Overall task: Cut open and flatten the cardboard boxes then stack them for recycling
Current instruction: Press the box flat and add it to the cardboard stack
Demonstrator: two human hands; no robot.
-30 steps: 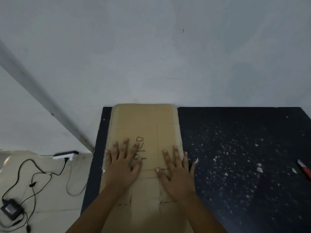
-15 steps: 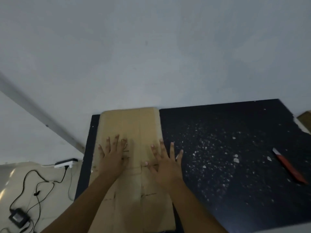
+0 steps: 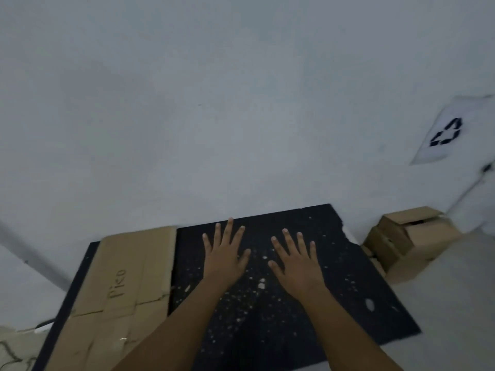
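Flattened cardboard (image 3: 128, 279) — creased, lettered — lies along the mat's (image 3: 308, 325) left edge; left hand (image 3: 223, 257) and right hand (image 3: 296, 263), fingers spread, over bare speckled mat.

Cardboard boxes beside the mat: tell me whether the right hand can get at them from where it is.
Probably yes. The right hand is open and empty over the black mat, and nothing stands between it and the cardboard boxes past the mat's right edge, though it would take a stretch.
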